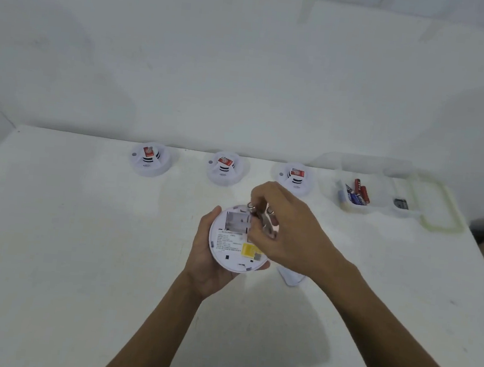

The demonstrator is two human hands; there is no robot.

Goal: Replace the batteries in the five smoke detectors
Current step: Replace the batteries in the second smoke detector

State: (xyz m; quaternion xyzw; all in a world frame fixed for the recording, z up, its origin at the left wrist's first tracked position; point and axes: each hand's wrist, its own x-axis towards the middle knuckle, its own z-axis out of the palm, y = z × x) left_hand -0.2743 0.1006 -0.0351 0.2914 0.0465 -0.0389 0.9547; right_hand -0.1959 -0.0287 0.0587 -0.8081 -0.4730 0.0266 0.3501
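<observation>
My left hand [204, 256] grips a round white smoke detector [233, 247] from below, its back turned up, with a printed label and a yellow sticker. The battery compartment [237, 222] at its top is open and looks empty. My right hand [283, 228] reaches over the detector's right side and pinches batteries [261, 214] with metal ends showing between the fingers. Three more white detectors stand in a row at the back: left [149, 159], middle [227, 167], right [294, 178], each with a red sticker on top.
A clear plastic box [381, 194] at the back right holds red and blue batteries [356, 193] and a dark small item [401, 203]. A white piece [291, 276] lies on the white table [81, 242] under my right wrist. A white wall stands behind the table.
</observation>
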